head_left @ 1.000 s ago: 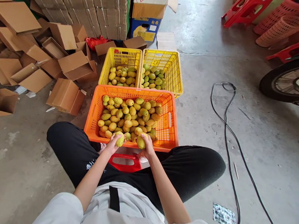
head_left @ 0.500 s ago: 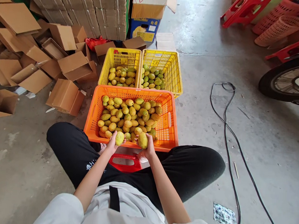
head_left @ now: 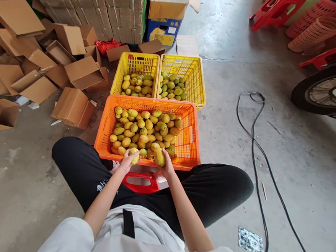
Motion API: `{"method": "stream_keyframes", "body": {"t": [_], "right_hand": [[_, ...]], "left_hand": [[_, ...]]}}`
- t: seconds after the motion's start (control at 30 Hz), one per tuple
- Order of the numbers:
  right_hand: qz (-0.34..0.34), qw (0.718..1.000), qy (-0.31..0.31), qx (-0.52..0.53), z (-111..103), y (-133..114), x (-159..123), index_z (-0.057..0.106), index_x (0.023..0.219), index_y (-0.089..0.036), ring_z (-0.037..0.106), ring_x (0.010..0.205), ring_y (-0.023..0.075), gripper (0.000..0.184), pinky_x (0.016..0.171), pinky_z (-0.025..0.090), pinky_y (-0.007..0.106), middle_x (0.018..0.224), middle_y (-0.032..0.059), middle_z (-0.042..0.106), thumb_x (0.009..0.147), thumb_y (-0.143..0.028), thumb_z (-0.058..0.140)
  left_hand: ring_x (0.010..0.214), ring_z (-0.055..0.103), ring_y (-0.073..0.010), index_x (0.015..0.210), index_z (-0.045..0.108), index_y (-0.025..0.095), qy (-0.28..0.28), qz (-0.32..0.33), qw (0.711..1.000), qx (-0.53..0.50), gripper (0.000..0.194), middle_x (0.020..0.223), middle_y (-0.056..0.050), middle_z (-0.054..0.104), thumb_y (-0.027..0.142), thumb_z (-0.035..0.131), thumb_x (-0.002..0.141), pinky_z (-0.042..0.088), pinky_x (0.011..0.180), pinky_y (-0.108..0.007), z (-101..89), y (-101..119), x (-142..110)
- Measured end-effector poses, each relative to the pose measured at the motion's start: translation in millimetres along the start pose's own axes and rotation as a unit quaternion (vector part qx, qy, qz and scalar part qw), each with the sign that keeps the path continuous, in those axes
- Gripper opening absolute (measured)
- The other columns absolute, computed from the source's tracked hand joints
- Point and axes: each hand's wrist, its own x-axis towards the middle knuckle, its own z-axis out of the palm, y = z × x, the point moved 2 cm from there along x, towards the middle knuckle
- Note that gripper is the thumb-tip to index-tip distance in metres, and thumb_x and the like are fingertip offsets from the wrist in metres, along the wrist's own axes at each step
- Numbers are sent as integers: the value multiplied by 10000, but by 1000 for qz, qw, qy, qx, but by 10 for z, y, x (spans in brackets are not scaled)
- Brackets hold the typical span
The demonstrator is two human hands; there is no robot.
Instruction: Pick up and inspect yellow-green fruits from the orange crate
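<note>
An orange crate (head_left: 187, 141) full of yellow-green mangoes stands on the floor between my knees. My left hand (head_left: 127, 160) is closed around one mango (head_left: 134, 156) at the crate's near edge. Beside it, my right hand (head_left: 165, 165) grips another mango (head_left: 159, 157) over the same edge. Behind the orange crate stand two yellow crates side by side, the left yellow crate (head_left: 135, 64) and the right yellow crate (head_left: 192, 71), each partly filled with mangoes. I sit on a red stool (head_left: 141, 183).
Flat and folded cardboard boxes (head_left: 71, 106) litter the floor at the left, with stacked cartons behind. A black cable (head_left: 255, 147) runs across the concrete at the right. A motorbike wheel (head_left: 322, 90), red stools and pink baskets (head_left: 315, 30) stand at the far right.
Both hands have stayed at the crate's near edge and turned the mangoes in their fingers. The left mango has dipped slightly lower.
</note>
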Motion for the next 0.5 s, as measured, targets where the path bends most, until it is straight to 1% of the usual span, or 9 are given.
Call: {"method": "stream_keyframes", "body": {"t": [0.1, 0.17, 0.23, 0.3, 0.4, 0.5], "right_hand": [[-32, 999, 0, -11, -8, 32, 28, 683, 974, -234, 730, 818, 217, 346, 655, 615, 317, 915, 23, 752, 754, -465, 817], [-53, 998, 8, -20, -16, 58, 57, 667, 976, -253, 726, 850, 220, 390, 674, 629, 335, 955, 9, 748, 699, -439, 868], [-63, 998, 18, -19, -26, 81, 85, 653, 963, -264, 724, 856, 221, 444, 692, 645, 354, 974, 2, 749, 633, -408, 913], [-66, 997, 25, -16, -34, 95, 103, 648, 944, -267, 722, 839, 223, 463, 705, 653, 372, 966, 2, 753, 595, -381, 930], [-75, 997, 22, -23, -44, 96, 99, 654, 925, -262, 717, 791, 223, 401, 692, 647, 377, 922, 9, 755, 622, -383, 886], [-82, 995, 11, -55, -49, 92, 70, 670, 914, -243, 716, 768, 224, 327, 662, 623, 347, 875, 25, 753, 682, -435, 795]], "left_hand": [[747, 745, -172, 970, 585, 182, -6, 3, 1000, -8, 453, 867, -48, 756, 189, 944, 694, 647, 752, -320, 8, 4, -10], [795, 743, -164, 938, 585, 192, -1, 4, 1000, -22, 409, 874, -40, 751, 203, 930, 720, 649, 790, -313, 13, 10, -13], [837, 740, -158, 910, 588, 203, -1, 4, 999, -33, 387, 886, -22, 742, 216, 928, 727, 649, 824, -307, 19, 16, -13], [853, 737, -154, 898, 601, 205, -10, 7, 999, -42, 359, 908, -12, 733, 234, 921, 738, 652, 845, -311, 23, 20, -10], [843, 743, -168, 927, 639, 189, -27, 11, 999, -45, 303, 920, -22, 729, 278, 889, 781, 661, 847, -339, 22, 16, 0], [868, 767, -214, 1018, 670, 173, -50, 7, 998, -34, 291, 936, -56, 744, 320, 841, 835, 668, 822, -365, 17, 3, 10]]}}
